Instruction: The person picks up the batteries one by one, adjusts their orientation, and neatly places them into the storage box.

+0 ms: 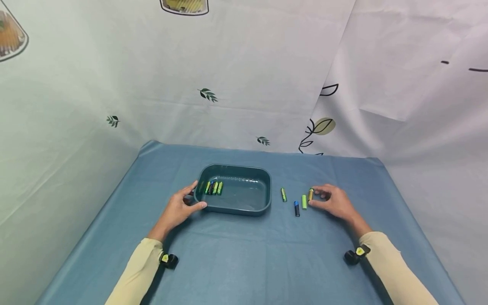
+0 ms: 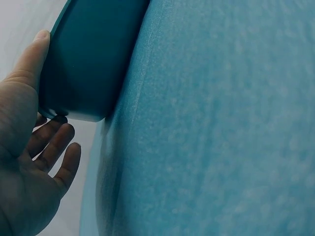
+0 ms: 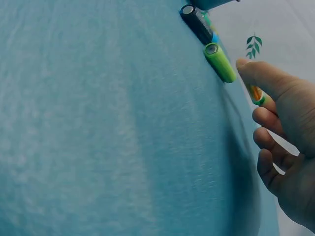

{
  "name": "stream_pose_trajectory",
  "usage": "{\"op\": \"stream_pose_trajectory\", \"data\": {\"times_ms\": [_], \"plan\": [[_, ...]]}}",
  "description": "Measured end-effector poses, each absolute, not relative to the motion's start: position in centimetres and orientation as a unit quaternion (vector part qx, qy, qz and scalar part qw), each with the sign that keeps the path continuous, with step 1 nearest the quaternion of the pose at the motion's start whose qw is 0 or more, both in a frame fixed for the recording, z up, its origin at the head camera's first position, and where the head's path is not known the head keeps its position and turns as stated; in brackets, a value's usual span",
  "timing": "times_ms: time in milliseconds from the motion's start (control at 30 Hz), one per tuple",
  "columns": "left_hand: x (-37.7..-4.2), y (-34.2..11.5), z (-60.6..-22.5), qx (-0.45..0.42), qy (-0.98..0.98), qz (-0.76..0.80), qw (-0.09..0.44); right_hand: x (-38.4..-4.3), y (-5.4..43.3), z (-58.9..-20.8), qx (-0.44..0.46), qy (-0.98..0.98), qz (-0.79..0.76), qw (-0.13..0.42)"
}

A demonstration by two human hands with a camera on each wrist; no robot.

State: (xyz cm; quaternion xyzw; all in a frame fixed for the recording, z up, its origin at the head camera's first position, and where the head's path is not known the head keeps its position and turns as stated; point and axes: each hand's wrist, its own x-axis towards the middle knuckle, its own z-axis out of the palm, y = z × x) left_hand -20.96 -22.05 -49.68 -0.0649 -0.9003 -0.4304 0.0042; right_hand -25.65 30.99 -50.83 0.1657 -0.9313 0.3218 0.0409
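Note:
A dark teal rectangular dish sits on the table, with several batteries side by side at its left end. My left hand grips the dish's left end, thumb along the near corner and fingers at the left side; the left wrist view shows the thumb against the dish wall. My right hand pinches a gold-and-green battery between thumb and forefinger, right of the dish. Close by lie a light green battery, a black-and-blue battery and a green-and-black battery.
Blue cloth covers the table. White printed fabric hangs behind it and along both sides. A small black device is strapped to the left wrist, and a similar one to the right.

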Motion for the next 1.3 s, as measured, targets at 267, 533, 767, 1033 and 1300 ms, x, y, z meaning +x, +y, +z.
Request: {"op": "stream_pose_trajectory", "data": {"times_ms": [267, 533, 767, 1033, 1300], "plan": [[-20.9, -22.0, -49.8, -0.066, -0.899, -0.432, 0.004, -25.4, 30.2, -49.1, 0.153, -0.936, 0.313, 0.054], [-20.8, -22.1, -49.8, -0.065, -0.899, -0.432, 0.007, -25.3, 27.9, -47.3, 0.134, -0.931, 0.33, 0.082], [-20.9, -22.1, -49.9, -0.057, -0.9, -0.432, 0.006, -25.7, 24.9, -45.3, 0.133, -0.925, 0.343, 0.094], [-21.0, -22.1, -49.9, -0.057, -0.9, -0.432, -0.001, -26.4, 21.8, -44.1, 0.16, -0.913, 0.363, 0.097], [-21.0, -22.1, -49.9, -0.059, -0.899, -0.434, 0.002, -27.4, 19.2, -43.6, 0.165, -0.903, 0.388, 0.078]]}}
